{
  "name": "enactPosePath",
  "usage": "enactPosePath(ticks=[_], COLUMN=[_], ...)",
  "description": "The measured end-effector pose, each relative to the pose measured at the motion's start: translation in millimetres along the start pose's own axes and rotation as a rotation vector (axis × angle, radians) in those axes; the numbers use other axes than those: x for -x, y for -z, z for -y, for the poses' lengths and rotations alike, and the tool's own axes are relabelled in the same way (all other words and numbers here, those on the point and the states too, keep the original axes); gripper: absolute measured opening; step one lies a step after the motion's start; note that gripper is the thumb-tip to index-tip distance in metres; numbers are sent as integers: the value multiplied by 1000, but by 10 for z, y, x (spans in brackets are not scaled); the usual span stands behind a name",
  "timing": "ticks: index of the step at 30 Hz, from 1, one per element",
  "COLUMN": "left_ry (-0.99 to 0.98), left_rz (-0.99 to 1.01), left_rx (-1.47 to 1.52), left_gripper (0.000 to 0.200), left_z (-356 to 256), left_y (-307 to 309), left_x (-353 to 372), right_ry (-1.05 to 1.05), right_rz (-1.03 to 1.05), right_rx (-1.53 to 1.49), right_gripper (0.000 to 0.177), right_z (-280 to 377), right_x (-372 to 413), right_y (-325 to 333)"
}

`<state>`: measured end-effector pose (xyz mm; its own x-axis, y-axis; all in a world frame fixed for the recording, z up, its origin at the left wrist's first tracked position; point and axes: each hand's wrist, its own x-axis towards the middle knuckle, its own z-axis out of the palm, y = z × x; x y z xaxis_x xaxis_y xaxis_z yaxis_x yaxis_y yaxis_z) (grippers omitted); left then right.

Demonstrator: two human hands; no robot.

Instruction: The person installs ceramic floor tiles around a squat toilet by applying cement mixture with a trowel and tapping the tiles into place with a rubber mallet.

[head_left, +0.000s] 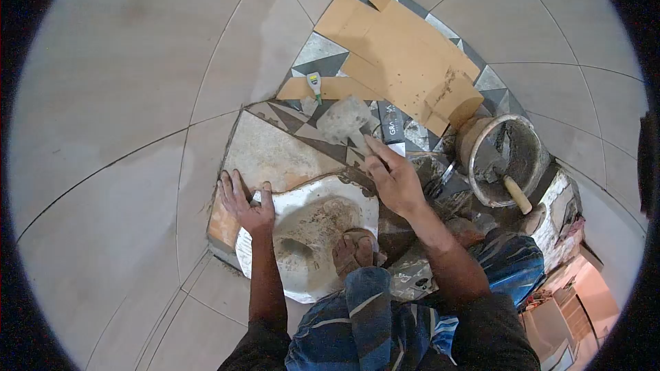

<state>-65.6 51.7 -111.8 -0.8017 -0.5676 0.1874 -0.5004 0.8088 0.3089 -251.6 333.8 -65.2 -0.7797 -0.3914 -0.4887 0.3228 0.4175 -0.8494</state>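
Note:
My left hand (249, 205) lies with fingers spread on a pale, dusty floor tile (275, 148), at the edge of a white squat toilet pan (357, 196). The pan is smeared with brown dirt, and my left foot (354, 254) rests in it. My right hand (395, 178) is wrapped round the handle of a mallet with a dirty grey-white head (344, 119). That head is raised over the patterned tiles (295, 118) just beyond the pale tile.
A bucket (474, 165) of grey mortar with a wooden-handled trowel (517, 194) stands at the right. Cardboard (405, 48) covers patterned tiles ahead. A small white bottle (314, 84) and a dark box (392, 122) lie nearby. Tiled walls (137, 96) enclose the corner.

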Motion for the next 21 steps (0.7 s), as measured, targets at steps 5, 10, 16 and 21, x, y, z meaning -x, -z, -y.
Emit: enactPosePath(ticks=[5, 10, 16, 21], left_ry=[-23, -37, -36, -1], left_rz=[12, 9, 13, 41], left_rx=[-12, -8, 2, -18], left_gripper=[76, 76, 77, 78], left_z=[-21, -20, -15, -43], left_y=[32, 30, 23, 29], left_x=[3, 0, 1, -10], right_ry=[-43, 11, 42, 8], right_rz=[104, 56, 105, 163], right_rx=[193, 171, 282, 305], right_gripper=[44, 45, 47, 45], right_z=[58, 112, 88, 170], right_x=[61, 24, 43, 50], right_y=[80, 131, 222, 290])
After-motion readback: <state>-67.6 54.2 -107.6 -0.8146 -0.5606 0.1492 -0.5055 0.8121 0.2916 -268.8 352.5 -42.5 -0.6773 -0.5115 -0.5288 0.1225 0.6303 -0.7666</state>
